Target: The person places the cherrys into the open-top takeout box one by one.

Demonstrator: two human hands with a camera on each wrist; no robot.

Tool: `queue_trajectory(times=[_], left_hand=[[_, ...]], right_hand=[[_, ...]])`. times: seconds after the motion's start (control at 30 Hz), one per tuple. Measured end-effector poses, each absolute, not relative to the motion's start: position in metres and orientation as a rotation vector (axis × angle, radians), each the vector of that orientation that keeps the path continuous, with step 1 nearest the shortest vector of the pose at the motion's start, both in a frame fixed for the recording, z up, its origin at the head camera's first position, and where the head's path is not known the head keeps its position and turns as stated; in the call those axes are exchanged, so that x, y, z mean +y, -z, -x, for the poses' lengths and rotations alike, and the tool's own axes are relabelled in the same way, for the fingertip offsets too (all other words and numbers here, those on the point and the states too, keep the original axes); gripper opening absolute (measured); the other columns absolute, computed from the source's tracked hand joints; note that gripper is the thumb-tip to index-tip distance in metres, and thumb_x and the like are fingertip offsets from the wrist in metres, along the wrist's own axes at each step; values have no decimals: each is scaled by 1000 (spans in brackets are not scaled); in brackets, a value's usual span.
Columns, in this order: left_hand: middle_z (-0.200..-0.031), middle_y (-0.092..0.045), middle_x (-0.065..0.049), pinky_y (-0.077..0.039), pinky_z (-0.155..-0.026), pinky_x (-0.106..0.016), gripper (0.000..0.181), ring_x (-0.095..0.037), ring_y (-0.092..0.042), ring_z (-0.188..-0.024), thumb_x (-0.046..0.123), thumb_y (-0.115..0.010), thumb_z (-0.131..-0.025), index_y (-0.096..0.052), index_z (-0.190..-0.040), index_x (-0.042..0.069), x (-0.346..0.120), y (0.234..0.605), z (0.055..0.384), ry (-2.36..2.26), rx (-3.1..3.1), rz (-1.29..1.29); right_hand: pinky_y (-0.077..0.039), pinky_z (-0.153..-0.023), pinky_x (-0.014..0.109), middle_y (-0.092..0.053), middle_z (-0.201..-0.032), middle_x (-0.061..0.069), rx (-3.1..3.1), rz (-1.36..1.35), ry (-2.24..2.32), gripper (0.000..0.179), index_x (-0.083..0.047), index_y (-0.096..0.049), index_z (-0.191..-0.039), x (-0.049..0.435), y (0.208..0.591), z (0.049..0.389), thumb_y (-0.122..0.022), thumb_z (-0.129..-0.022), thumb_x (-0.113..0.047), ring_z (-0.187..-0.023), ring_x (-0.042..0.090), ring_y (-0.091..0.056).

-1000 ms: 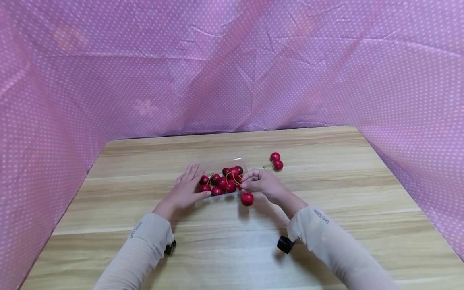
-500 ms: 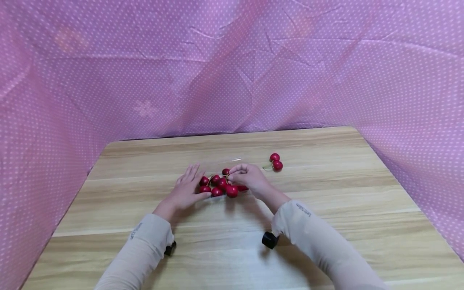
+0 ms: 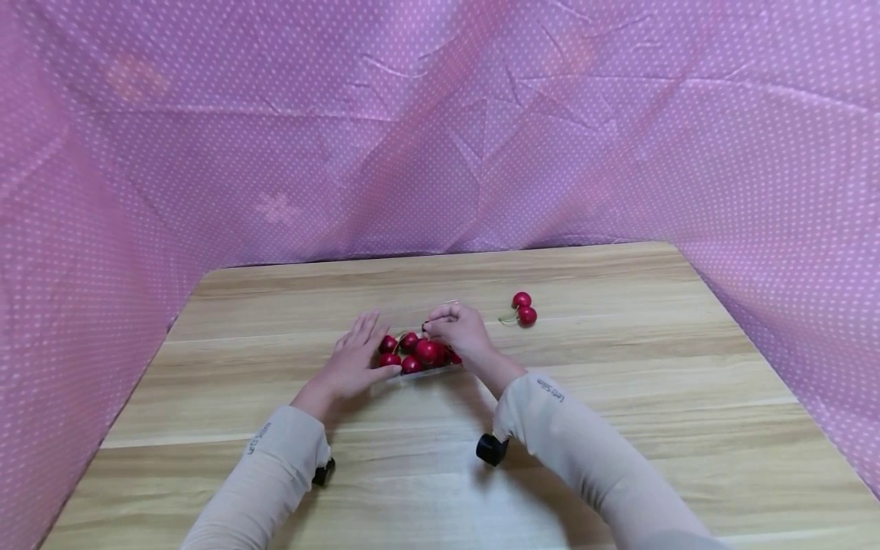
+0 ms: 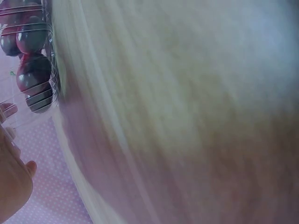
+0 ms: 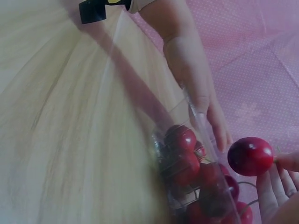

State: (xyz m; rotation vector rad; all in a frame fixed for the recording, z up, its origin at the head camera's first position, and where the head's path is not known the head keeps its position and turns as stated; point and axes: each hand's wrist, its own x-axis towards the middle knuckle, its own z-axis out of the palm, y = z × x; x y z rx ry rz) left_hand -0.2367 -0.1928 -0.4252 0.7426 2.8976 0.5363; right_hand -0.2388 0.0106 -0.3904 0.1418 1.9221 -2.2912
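A clear plastic box [image 3: 431, 373] filled with red cherries [image 3: 411, 364] sits mid-table. My left hand [image 3: 351, 360] rests along the box's left end with its fingers straight, and in the left wrist view this hand [image 4: 14, 179] appears beside the transparent wall. Thumb and fingers of my right hand [image 3: 459, 330] pinch a cherry by its stem. That cherry [image 5: 250, 156] hangs above the others in the box, close to the rim [image 5: 205, 126] in the right wrist view. The right hand hides part of the box's right end.
Two loose cherries [image 3: 526, 316] with green stems lie on the wooden table [image 3: 619, 367] to the right of the box. Black wrist devices [image 3: 491, 451] stick out from both sleeves. A pink dotted cloth [image 3: 440, 153] hangs behind and beside the table.
My right hand has carried the pinched cherry leftward, from the box's front right corner to over the middle of the cherries. The left hand has stayed put.
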Motion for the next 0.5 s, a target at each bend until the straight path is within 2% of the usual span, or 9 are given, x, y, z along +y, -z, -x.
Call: queue_trajectory(times=[0.1, 0.33, 0.5], left_hand=[[-144, 6, -7, -7, -98, -53, 80, -30, 5, -128, 56, -45, -80, -16, -139, 10, -193, 426, 238, -536, 2896, -749], [-144, 7, -5, -6, -99, -51, 81, -26, 9, -128, 58, -43, -80, -15, -139, 12, -194, 426, 239, -538, 2890, -733], [-144, 7, -5, -7, -99, -51, 81, -27, 8, -129, 59, -42, -79, -15, -139, 11, -195, 425, 240, -533, 2893, -745]], right_hand=[[-51, -61, 27, -58, -86, 30, 1943, -136, 2267, 17, 16, -53, -91, 9, 393, 240, -54, -74, 13, -72, 29, -60], [-51, -59, 25, -57, -86, 30, 1954, -152, 2236, 18, 17, -52, -91, 5, 400, 242, -55, -73, 14, -59, 15, -58], [-51, -58, 27, -59, -74, 25, 1973, -151, 2255, 18, 17, -51, -91, 1, 401, 241, -53, -73, 15, -55, 12, -57]])
